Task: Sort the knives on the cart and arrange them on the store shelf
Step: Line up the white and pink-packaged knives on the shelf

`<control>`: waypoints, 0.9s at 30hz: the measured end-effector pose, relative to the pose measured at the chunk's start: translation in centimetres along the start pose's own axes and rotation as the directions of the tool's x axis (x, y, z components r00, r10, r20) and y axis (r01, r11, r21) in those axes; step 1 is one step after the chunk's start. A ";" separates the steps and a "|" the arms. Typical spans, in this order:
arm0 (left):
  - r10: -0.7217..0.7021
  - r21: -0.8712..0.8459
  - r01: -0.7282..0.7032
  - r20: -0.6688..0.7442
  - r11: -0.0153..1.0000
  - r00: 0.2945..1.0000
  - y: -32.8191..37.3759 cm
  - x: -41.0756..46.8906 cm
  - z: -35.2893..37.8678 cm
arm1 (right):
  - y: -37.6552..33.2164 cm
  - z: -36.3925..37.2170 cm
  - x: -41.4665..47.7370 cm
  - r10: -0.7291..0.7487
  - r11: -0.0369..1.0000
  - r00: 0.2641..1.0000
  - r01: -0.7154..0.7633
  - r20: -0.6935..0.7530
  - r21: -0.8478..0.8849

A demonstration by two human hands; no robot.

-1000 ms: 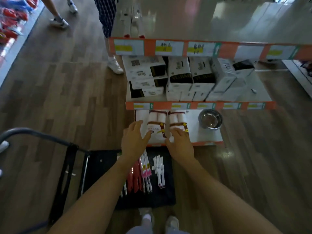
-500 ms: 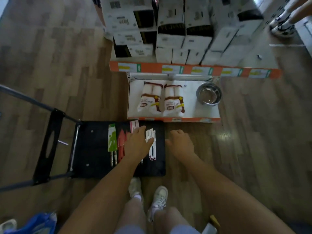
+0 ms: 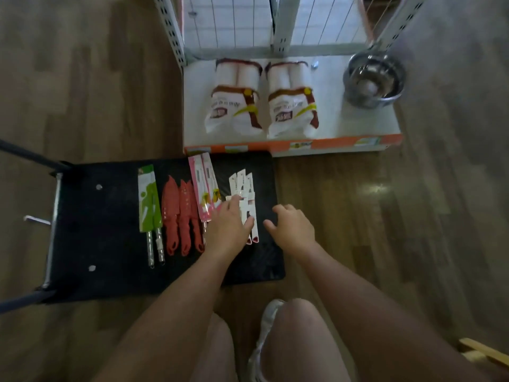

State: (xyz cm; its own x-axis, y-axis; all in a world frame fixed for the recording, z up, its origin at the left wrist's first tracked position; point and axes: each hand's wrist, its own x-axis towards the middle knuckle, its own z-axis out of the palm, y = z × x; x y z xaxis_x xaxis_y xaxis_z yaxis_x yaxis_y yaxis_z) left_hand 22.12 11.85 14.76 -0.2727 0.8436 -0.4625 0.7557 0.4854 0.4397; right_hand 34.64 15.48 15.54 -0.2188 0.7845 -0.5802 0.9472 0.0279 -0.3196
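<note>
You are looking down on a brown wood-plank floor [image 3: 82, 78], and a bright patch of glare [image 3: 374, 188] is shining off it at the right. Ahead, the store shelf [image 3: 330, 106] is sitting low over the floor, its white board edged with an orange strip [image 3: 338, 143]. Perforated white uprights [image 3: 170, 28] are rising at its back, with a wire grid [image 3: 228, 20] between them. A pale wooden piece [image 3: 482, 351] is lying at the lower right.
</note>
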 end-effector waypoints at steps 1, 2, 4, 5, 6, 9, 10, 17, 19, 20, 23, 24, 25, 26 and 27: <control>-0.008 0.000 0.008 -0.008 1.000 1.000 -1.2 1.2 1.8 | 0.6 1.7 1.4 -0.005 1.000 1.000 0.005 -0.009 -0.005; -0.020 0.003 0.020 -0.013 1.000 1.000 -2.3 2.3 3.6 | 1.2 3.3 2.8 -0.007 1.000 1.000 0.007 -0.019 -0.007; -0.035 0.016 0.036 -0.030 0.999 0.999 -4.3 4.1 6.8 | 2.2 6.3 5.4 -0.012 1.000 0.999 0.011 -0.036 -0.018; -0.032 0.012 0.032 -0.037 0.999 0.999 -5.2 5.0 8.2 | 2.6 7.7 6.6 -0.012 1.000 0.999 0.011 -0.039 -0.024; -0.032 -0.005 0.031 -0.040 0.999 0.999 -6.0 5.8 9.6 | 2.9 8.9 7.8 -0.011 1.000 0.999 0.010 -0.038 -0.028; -0.062 -0.049 0.061 -0.012 0.997 0.998 -7.8 8.0 12.8 | 3.3 11.8 10.7 -0.013 1.000 0.999 0.012 -0.040 -0.021; -0.078 -0.053 0.078 -0.001 0.996 0.997 -8.2 8.5 13.5 | 3.3 12.6 11.4 -0.011 1.000 0.999 0.011 -0.041 -0.019; -0.082 0.026 0.083 -0.029 0.996 0.996 -9.4 10.4 15.9 | 2.9 14.9 13.7 0.028 0.999 0.996 -0.031 -0.090 -0.036; -0.070 0.022 0.071 -0.041 0.997 0.997 -9.5 10.8 15.9 | 2.8 14.8 14.2 0.032 0.998 0.992 -0.039 -0.125 -0.054; -0.066 0.022 0.067 -0.044 0.998 0.997 -9.6 10.9 15.9 | 2.8 14.9 14.4 0.036 0.997 0.989 -0.045 -0.140 -0.058; -0.068 -0.015 0.068 -0.032 0.998 0.997 -9.9 11.3 15.8 | 2.3 15.4 14.8 0.076 0.997 0.986 -0.079 -0.151 -0.010; -0.067 -0.034 0.066 -0.025 0.997 0.997 -10.0 11.4 15.8 | 2.2 15.4 14.8 0.089 0.996 0.985 -0.087 -0.147 0.017; -0.064 -0.048 0.063 -0.021 0.997 0.998 -10.0 11.4 15.7 | 2.0 15.4 14.9 0.096 0.995 0.985 -0.092 -0.142 0.033; -0.060 -0.056 0.059 -0.022 0.997 0.998 -10.1 11.4 15.6 | 1.9 15.4 14.9 0.097 0.995 0.985 -0.092 -0.139 0.039; -0.059 -0.059 0.057 -0.025 0.997 0.998 -10.2 11.4 15.5 | 1.9 15.4 14.9 0.096 0.995 0.985 -0.090 -0.140 0.045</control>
State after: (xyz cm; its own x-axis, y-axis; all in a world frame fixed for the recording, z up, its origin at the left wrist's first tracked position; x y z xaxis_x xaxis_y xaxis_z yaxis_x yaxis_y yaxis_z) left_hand 20.54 12.92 -6.96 -0.3311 0.8192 -0.4683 0.7025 0.5453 0.4572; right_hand 29.58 17.66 -5.21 -0.0922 0.8626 -0.4973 0.9515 -0.0709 -0.2994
